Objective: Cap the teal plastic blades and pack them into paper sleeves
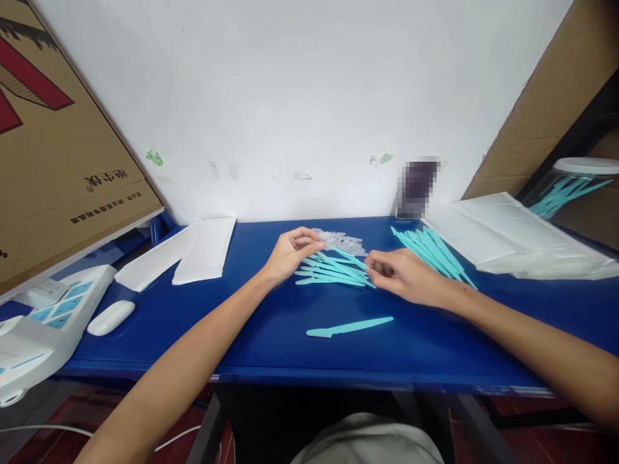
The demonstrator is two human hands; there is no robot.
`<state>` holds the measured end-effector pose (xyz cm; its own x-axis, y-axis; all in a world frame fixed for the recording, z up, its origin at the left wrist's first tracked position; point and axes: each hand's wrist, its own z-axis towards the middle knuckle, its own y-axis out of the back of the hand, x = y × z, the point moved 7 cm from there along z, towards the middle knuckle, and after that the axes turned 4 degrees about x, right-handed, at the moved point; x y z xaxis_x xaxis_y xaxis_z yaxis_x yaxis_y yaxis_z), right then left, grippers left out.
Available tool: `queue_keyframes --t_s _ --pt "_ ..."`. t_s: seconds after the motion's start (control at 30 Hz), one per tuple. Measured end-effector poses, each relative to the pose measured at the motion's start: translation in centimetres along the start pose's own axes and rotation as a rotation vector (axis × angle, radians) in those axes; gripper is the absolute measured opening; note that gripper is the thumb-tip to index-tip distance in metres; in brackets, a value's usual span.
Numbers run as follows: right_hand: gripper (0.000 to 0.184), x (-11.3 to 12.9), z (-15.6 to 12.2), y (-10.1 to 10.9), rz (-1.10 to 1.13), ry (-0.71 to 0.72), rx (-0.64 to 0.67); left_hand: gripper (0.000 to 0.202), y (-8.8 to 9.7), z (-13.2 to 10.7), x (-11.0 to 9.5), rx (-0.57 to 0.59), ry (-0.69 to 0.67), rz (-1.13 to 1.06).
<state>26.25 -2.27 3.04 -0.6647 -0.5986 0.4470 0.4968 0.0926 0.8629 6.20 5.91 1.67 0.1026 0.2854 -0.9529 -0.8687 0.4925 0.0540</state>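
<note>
Above a pile of turquoise eyebrow razors, one turquoise eyebrow razor is held between both hands. My right hand pinches its handle end. The fingertips of my left hand are closed on a small clear plastic cap at the other end; whether it is fully over the blade is too small to tell. Just behind lies a heap of clear caps. A single razor rests nearer the table's front edge, and a second bunch of razors lies beyond my right wrist.
White packets lie on the blue table at the left, near a white oval case and a white device. Plastic bags and a lidded jar of razors are at the right. Cardboard leans at the left.
</note>
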Motion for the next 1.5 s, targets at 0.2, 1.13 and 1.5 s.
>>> queue_keyframes --t_s 0.2,1.13,1.5 --pt "0.016 0.4 0.1 -0.1 0.002 0.010 -0.001 0.037 -1.4 -0.5 -0.8 0.090 -0.011 0.159" --pt "0.022 4.0 -1.5 -2.6 0.000 0.061 0.435 0.053 0.3 1.3 0.4 0.252 -0.039 1.008" --pt "0.016 3.5 -0.6 -2.0 -0.173 0.183 0.212 0.028 6.6 0.8 0.7 0.190 -0.073 1.171"
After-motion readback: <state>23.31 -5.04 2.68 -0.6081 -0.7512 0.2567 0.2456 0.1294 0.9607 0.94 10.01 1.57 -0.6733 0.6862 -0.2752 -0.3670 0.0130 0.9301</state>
